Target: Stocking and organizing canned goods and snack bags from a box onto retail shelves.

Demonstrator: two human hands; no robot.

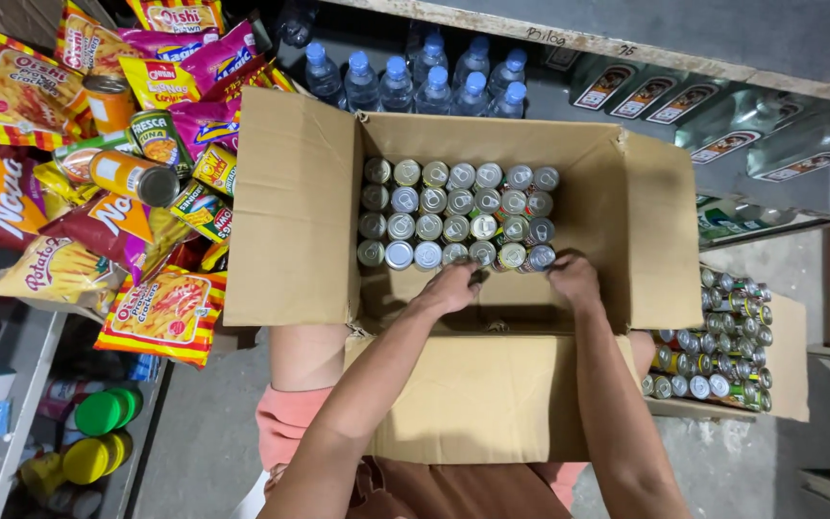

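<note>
An open cardboard box [295, 207] rests on my lap with its flaps spread out. Inside stand several rows of small cans [458, 213] with silver pull-tab lids, packed tight against the far side. My left hand [451, 286] reaches into the box at the nearest row, fingers curled on a can. Beside it, my right hand [573, 279] touches the cans at the right end of that row. Whether either hand fully grips a can is hidden by the fingers.
Snack bags [69, 183] and loose tins [132, 175] are piled at the left. Water bottles [415, 82] stand behind the box. A second carton of cans [722, 341] sits at the right, and a concrete shelf edge [626, 43] runs above.
</note>
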